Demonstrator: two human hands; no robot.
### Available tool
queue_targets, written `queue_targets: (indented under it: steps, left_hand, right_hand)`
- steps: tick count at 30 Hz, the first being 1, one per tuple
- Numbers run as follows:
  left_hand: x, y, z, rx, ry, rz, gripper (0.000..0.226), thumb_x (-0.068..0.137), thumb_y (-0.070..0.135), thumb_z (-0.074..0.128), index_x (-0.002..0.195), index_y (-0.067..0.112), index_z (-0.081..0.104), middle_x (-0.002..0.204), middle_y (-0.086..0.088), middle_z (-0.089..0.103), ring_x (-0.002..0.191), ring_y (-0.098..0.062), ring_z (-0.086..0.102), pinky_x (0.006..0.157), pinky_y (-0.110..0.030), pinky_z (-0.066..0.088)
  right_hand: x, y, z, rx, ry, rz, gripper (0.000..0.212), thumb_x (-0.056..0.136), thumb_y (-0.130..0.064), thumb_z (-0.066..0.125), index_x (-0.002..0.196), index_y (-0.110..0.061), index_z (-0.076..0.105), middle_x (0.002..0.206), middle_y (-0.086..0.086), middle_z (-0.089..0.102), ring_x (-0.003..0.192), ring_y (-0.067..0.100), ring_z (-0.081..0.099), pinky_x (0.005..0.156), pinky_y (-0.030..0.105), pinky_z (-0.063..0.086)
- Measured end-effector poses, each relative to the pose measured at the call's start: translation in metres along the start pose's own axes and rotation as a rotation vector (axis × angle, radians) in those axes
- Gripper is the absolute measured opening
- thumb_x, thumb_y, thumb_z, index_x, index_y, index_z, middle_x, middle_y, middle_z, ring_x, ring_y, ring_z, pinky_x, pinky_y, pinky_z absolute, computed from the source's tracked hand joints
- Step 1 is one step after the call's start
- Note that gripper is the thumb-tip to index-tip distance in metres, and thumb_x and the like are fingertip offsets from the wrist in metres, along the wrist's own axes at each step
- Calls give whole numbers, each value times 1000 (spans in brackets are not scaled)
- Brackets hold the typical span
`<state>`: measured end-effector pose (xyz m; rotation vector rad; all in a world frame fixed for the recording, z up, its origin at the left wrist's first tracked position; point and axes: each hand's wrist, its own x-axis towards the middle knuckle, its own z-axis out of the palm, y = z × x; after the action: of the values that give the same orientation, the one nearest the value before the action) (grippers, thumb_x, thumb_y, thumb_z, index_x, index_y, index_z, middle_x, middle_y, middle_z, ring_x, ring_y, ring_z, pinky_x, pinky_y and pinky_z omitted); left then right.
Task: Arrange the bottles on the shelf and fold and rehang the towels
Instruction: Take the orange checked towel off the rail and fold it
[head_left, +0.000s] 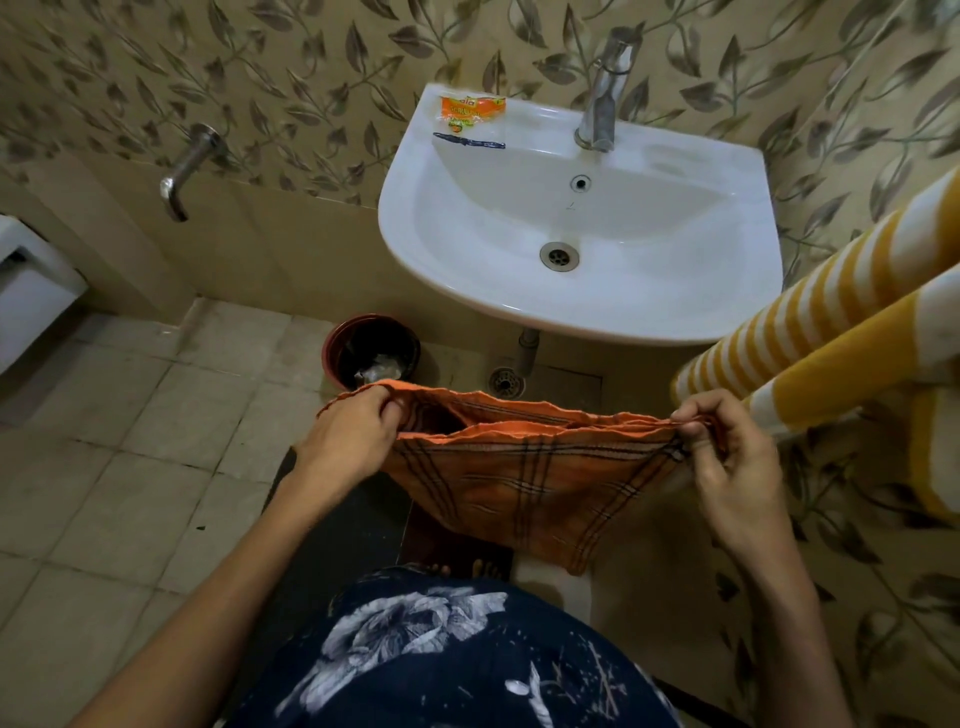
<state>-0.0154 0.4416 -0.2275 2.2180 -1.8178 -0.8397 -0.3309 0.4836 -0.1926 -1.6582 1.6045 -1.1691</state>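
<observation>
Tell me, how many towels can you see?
2. An orange checked towel is held up between the left hand and right hand; a yellow striped towel hangs at right. Others may be out of view.

My left hand (358, 431) and right hand (727, 457) cover the corners of the orange towel (524, 478). The striped towel (831, 332) runs off the right edge. The sachet (470, 111) print blurs.

Tiled floor (130, 467) — red bin (370, 349)
</observation>
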Motion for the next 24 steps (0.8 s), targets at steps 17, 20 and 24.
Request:
queue_targets:
  steps: [17,20,24]
  left_hand:
    - [-11,-3,-45,-342,-217,4,25,68,-1,77,77,20,69,77,-5,68,73,-19,65,66,-27,55]
    - [-17,3,-45,-387,195,8,21,68,3,78,83,15,71,68,2,66,64,-10,65,56,-18,49]
    - [-26,9,-55,-288,581,199,12,76,18,72,86,24,69,68,8,65,57,-7,62,45,-26,52]
  right_hand:
    - [-5,11,0,67,51,106,36,91,7,51,83,-28,57,78,-16,65,74,-7,60,68,6,46]
    - [-1,4,-9,66,83,96,37,90,7,52,86,-29,58,82,-28,65,77,-9,60,69,4,45]
    - [3,-9,-24,151,188,-18,32,91,1,54,90,-30,62,85,-27,67,80,-11,60,70,1,44]
